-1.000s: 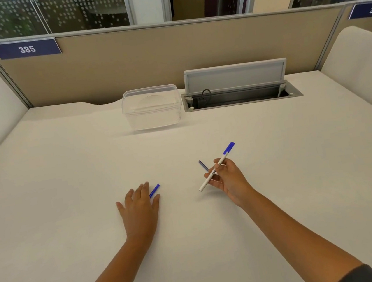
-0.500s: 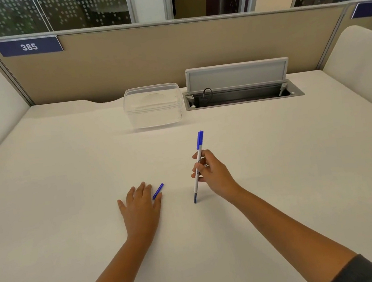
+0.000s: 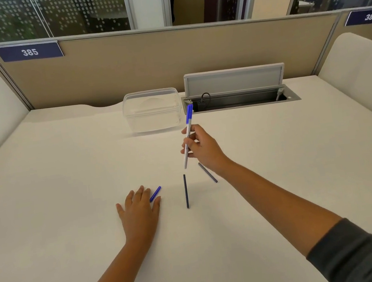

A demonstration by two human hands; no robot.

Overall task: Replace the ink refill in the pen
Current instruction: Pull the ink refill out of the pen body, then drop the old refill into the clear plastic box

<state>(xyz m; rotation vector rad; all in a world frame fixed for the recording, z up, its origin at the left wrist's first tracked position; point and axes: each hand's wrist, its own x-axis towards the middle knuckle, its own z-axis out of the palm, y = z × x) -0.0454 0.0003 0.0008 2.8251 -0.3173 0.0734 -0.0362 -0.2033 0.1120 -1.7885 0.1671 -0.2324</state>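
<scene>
**Old refill out of the barrel, new one not yet in**

The left hand (image 3: 139,208) lies flat and spread on the desk (image 3: 67,180), holding nothing; a small blue cap (image 3: 155,193) is just beside its fingers. One dark refill (image 3: 186,191) appears below the pen (image 3: 188,135), another (image 3: 207,172) near the right wrist. The right hand (image 3: 202,149) pinches the pen upright. Next, I think, one refill must be picked up and aimed into the barrel opening

Single head-worn wide-angle view, looking forward and down, desk (image 3: 67,180) close, partition (image 3: 169,57) beyond
</scene>
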